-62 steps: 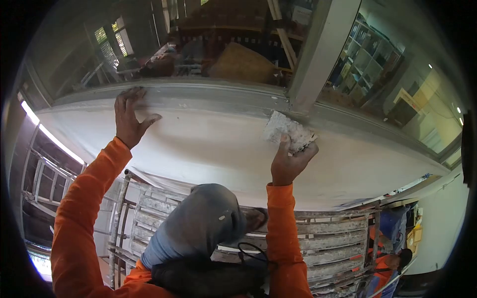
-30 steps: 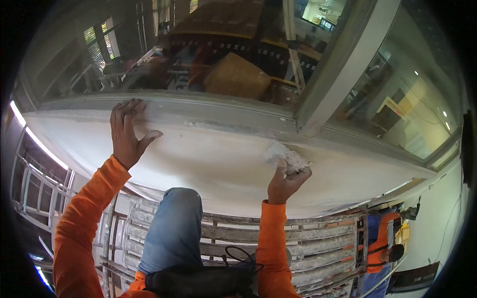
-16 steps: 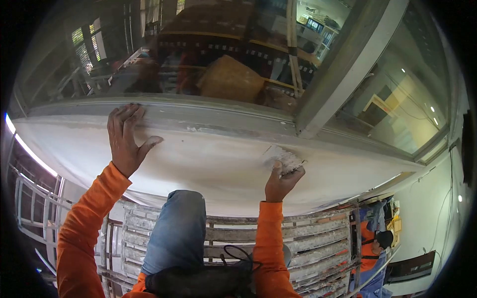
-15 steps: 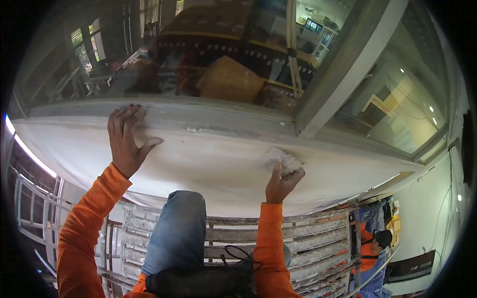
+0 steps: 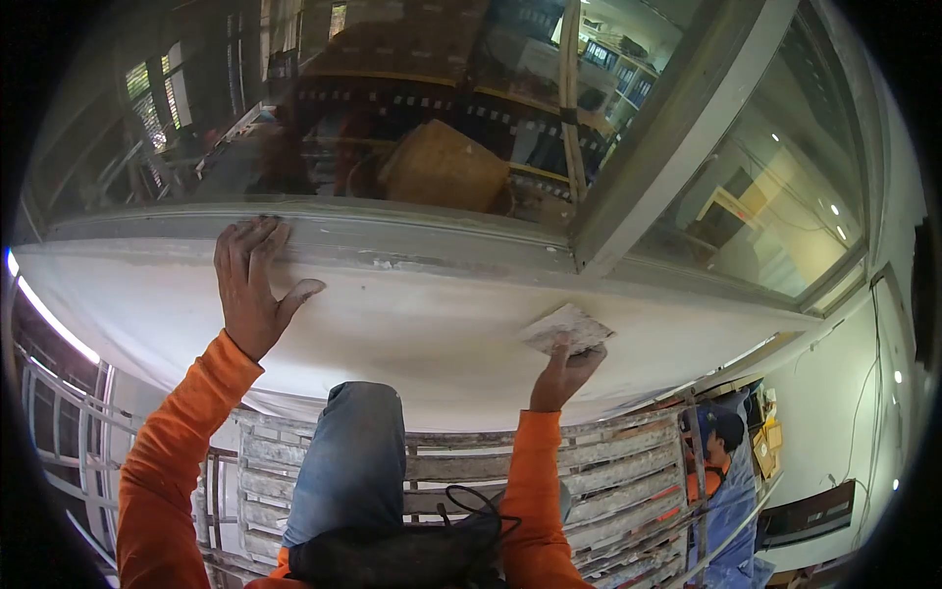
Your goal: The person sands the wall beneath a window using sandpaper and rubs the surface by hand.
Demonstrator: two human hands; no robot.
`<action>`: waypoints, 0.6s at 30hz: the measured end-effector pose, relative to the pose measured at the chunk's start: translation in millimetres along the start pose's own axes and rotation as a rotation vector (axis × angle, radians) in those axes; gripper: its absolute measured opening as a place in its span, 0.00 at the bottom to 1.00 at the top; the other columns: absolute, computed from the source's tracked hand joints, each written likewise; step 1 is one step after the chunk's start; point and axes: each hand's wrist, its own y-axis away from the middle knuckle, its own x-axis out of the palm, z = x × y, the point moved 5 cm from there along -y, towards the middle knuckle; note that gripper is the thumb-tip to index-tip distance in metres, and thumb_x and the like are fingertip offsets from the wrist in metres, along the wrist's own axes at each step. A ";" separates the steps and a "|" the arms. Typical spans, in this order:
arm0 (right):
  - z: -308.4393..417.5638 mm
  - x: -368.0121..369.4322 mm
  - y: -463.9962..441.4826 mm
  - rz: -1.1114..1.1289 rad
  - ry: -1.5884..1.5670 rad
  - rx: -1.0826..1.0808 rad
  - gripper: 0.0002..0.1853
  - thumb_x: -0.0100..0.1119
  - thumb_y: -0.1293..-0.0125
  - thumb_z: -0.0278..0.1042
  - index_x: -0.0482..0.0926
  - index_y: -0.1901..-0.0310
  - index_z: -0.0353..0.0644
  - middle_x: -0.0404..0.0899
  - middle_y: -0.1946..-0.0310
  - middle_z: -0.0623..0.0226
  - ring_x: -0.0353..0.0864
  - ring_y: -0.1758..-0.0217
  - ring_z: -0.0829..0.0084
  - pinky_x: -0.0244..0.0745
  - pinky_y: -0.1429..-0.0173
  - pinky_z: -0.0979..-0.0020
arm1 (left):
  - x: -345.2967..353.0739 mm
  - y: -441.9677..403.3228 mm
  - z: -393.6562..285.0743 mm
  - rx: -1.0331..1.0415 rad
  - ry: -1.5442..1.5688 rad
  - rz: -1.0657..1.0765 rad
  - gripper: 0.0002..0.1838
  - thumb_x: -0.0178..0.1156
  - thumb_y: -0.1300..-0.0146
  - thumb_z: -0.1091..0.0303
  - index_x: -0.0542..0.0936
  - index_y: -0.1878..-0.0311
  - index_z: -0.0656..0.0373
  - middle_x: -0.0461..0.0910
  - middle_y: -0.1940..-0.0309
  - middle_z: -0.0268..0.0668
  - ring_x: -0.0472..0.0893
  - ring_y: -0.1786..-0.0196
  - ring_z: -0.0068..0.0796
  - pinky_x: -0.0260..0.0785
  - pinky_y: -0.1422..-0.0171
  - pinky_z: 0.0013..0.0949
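The left hand (image 5: 257, 294), holding nothing, spreads from the window frame's lower edge (image 5: 422, 240) onto the white panel (image 5: 422, 324). Rightward, below the post (image 5: 677, 137), a whitened pad (image 5: 566, 327) juts frameward from the right hand (image 5: 567, 378), fingers gripping its near edge, long axis roughly along the frame.

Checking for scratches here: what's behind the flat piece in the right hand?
Behind the flat piece in the right hand is the white surface, visible around it. The patch it covers, scratched or not, is hidden.

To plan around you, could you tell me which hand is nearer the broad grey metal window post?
Right. The right hand is below the post; the left hand is farther away, leftward.
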 end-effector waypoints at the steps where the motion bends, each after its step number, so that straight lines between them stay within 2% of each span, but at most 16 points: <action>1: 3.4 -2.8 -1.3 -0.044 -0.092 0.049 0.19 0.59 0.28 0.30 0.63 0.43 0.34 0.69 0.48 0.60 0.69 0.46 0.71 0.65 0.36 0.69 | 1.0 1.6 1.3 0.007 0.010 0.004 0.44 0.75 0.52 0.46 0.71 0.33 0.56 0.69 0.34 0.44 0.63 0.30 0.54 0.54 0.25 0.54; 5: 33.2 9.2 6.3 -0.036 0.008 0.033 0.20 0.58 0.27 0.31 0.63 0.40 0.32 0.71 0.47 0.57 0.71 0.44 0.69 0.67 0.36 0.69 | -4.1 -2.1 -2.6 0.015 -0.040 -0.010 0.41 0.72 0.48 0.42 0.73 0.37 0.59 0.72 0.39 0.43 0.68 0.33 0.50 0.57 0.26 0.57; 7: 52.6 16.2 29.2 -0.007 -0.165 0.057 0.23 0.56 0.27 0.30 0.62 0.37 0.29 0.71 0.43 0.53 0.72 0.41 0.66 0.69 0.36 0.66 | -1.4 0.4 1.6 -0.007 0.013 0.022 0.42 0.73 0.50 0.43 0.74 0.37 0.59 0.72 0.39 0.43 0.68 0.34 0.50 0.57 0.26 0.57; 10: 61.4 14.2 60.9 -0.070 -0.174 0.070 0.26 0.53 0.26 0.31 0.59 0.33 0.28 0.69 0.38 0.49 0.74 0.39 0.62 0.70 0.35 0.63 | 1.6 3.3 5.2 -0.031 0.011 0.022 0.42 0.74 0.51 0.43 0.74 0.37 0.60 0.72 0.39 0.43 0.69 0.34 0.50 0.58 0.27 0.57; 12: 64.6 19.9 74.7 -0.074 -0.103 0.078 0.26 0.50 0.25 0.33 0.59 0.33 0.28 0.70 0.38 0.48 0.74 0.37 0.59 0.70 0.34 0.61 | -1.2 1.3 1.6 -0.002 0.007 -0.011 0.42 0.74 0.51 0.43 0.74 0.37 0.59 0.72 0.40 0.44 0.69 0.35 0.50 0.58 0.28 0.57; 14: 57.5 24.6 82.4 -0.069 0.116 0.003 0.27 0.49 0.24 0.37 0.59 0.32 0.28 0.68 0.36 0.47 0.73 0.35 0.57 0.71 0.33 0.60 | 0.0 4.4 2.9 -0.001 0.006 -0.043 0.42 0.74 0.51 0.43 0.74 0.37 0.58 0.72 0.41 0.44 0.69 0.35 0.50 0.59 0.28 0.57; 15: 52.5 31.9 82.4 -0.052 0.101 0.009 0.27 0.49 0.24 0.37 0.59 0.32 0.28 0.68 0.36 0.47 0.73 0.35 0.57 0.71 0.33 0.60 | -0.4 2.7 3.8 0.014 0.037 -0.039 0.43 0.75 0.55 0.41 0.74 0.38 0.54 0.70 0.40 0.42 0.67 0.36 0.52 0.59 0.31 0.54; 18: 51.1 56.9 87.0 0.002 0.123 -0.092 0.28 0.48 0.23 0.39 0.58 0.31 0.27 0.65 0.34 0.44 0.69 0.32 0.54 0.67 0.30 0.58 | -0.5 5.2 2.5 0.040 0.059 -0.082 0.42 0.73 0.52 0.41 0.74 0.38 0.54 0.71 0.41 0.41 0.67 0.35 0.50 0.59 0.31 0.54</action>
